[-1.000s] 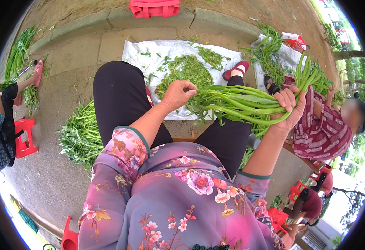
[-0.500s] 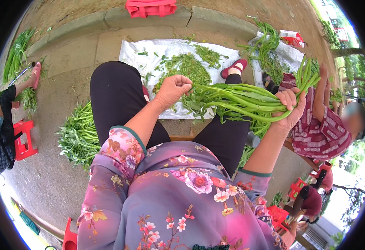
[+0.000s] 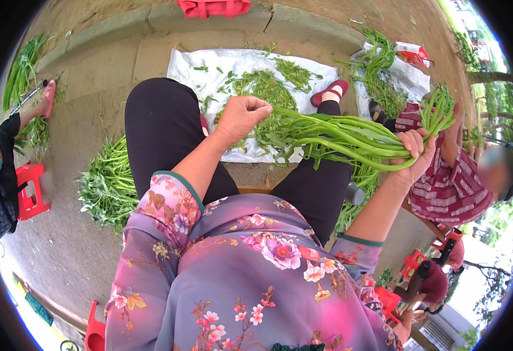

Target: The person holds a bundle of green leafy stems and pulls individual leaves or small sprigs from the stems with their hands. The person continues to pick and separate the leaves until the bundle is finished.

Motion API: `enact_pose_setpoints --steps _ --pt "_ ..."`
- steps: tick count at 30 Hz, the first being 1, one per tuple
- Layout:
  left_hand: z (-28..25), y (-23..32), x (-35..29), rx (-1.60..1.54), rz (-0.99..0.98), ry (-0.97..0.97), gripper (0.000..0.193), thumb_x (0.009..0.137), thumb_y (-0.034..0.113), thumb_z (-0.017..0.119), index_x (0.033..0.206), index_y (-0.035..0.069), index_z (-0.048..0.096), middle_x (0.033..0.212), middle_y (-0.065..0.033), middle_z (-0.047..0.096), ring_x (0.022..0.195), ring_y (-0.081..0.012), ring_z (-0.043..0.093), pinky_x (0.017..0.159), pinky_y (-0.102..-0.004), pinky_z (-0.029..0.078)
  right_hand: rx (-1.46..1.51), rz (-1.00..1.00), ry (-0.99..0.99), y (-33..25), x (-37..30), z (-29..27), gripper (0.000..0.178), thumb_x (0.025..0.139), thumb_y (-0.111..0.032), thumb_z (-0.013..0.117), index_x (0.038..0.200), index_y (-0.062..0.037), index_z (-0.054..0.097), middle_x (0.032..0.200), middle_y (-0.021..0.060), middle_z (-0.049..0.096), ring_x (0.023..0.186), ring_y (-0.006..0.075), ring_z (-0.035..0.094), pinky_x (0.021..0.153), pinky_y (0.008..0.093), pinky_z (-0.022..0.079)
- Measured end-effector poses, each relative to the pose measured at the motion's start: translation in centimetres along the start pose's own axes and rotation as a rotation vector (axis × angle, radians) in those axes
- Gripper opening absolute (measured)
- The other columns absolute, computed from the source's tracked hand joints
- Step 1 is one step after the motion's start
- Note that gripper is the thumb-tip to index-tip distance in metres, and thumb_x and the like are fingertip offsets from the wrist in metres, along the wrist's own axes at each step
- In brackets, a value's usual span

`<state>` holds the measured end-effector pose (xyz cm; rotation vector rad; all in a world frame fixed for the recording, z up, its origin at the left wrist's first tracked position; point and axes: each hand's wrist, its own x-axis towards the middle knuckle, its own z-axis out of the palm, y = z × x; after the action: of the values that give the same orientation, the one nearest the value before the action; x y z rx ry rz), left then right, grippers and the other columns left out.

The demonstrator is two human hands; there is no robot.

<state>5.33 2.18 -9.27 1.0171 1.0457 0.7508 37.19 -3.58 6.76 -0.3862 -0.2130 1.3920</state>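
Note:
My right hand (image 3: 413,158) grips a bundle of long green vegetable stalks (image 3: 350,137) that lies across my knees, leafy ends pointing left. My left hand (image 3: 242,116) is closed around the leafy end of that bundle, pinching a leaf or stem there. Below both hands a white plastic sheet (image 3: 189,61) lies on the ground with a heap of plucked green leaves (image 3: 262,88) on it. My legs in black trousers frame the sheet.
A pile of untrimmed green stalks (image 3: 107,181) lies on the ground at my left. Another person in a striped top (image 3: 449,187) sits at the right holding greens. A third person sits on a red stool (image 3: 28,190) at far left. A stone kerb runs behind.
My left hand has slid left and up along the leafy end of the bundle. The right hand with the stalks has stayed nearly still.

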Motion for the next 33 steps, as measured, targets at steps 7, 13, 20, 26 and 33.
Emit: enact_pose_setpoints --steps 7,13,20,26,33 --pt "0.3 0.3 0.1 -0.298 -0.056 0.010 0.013 0.080 0.011 0.064 0.083 -0.001 0.064 0.072 -0.0025 0.063 0.061 -0.0081 0.055 0.057 -0.0225 0.046 0.008 -0.009 -0.008 -0.5 0.0 0.0 0.021 0.088 -0.022 0.053 0.084 -0.0014 0.054 0.054 -0.0018 0.038 0.044 0.0099 0.036 0.056 0.0284 0.035" --pt "-0.4 -0.3 0.1 -0.581 -0.319 0.028 0.008 0.079 0.012 0.065 0.079 0.005 0.061 0.070 -0.0025 0.061 0.060 -0.0099 0.056 0.056 -0.0249 0.046 -0.006 0.010 0.007 0.3 0.2 0.0 0.021 0.088 -0.022 0.053 0.084 -0.0017 0.054 0.054 -0.0020 0.038 0.044 0.0099 0.036 0.056 0.0284 0.034" --pt "-0.5 -0.6 0.3 -0.707 -0.533 0.077 0.008 0.081 0.013 0.062 0.078 0.008 0.057 0.070 -0.0019 0.059 0.059 -0.0113 0.055 0.058 -0.0278 0.047 -0.029 0.016 0.001 1.2 0.4 0.2 0.021 0.088 -0.023 0.053 0.084 -0.0020 0.053 0.054 -0.0020 0.037 0.044 0.0102 0.036 0.056 0.0285 0.034" --pt "-0.2 -0.4 0.2 -0.570 -0.535 0.223 0.008 0.078 0.011 0.064 0.077 0.004 0.059 0.068 -0.0021 0.060 0.056 -0.0089 0.054 0.051 -0.0229 0.044 -0.043 0.013 -0.023 1.3 0.4 0.3 0.021 0.088 -0.023 0.052 0.085 -0.0020 0.053 0.054 -0.0020 0.037 0.044 0.0100 0.036 0.056 0.0283 0.034" --pt "-1.4 -1.4 0.9 -0.369 -0.204 0.487 0.011 0.077 0.008 0.065 0.083 -0.001 0.062 0.070 -0.0043 0.061 0.056 -0.0078 0.053 0.053 -0.0209 0.042 -0.013 0.002 -0.068 0.5 0.2 0.3 0.022 0.088 -0.023 0.052 0.086 -0.0012 0.054 0.055 -0.0017 0.038 0.045 0.0098 0.037 0.057 0.0283 0.034"
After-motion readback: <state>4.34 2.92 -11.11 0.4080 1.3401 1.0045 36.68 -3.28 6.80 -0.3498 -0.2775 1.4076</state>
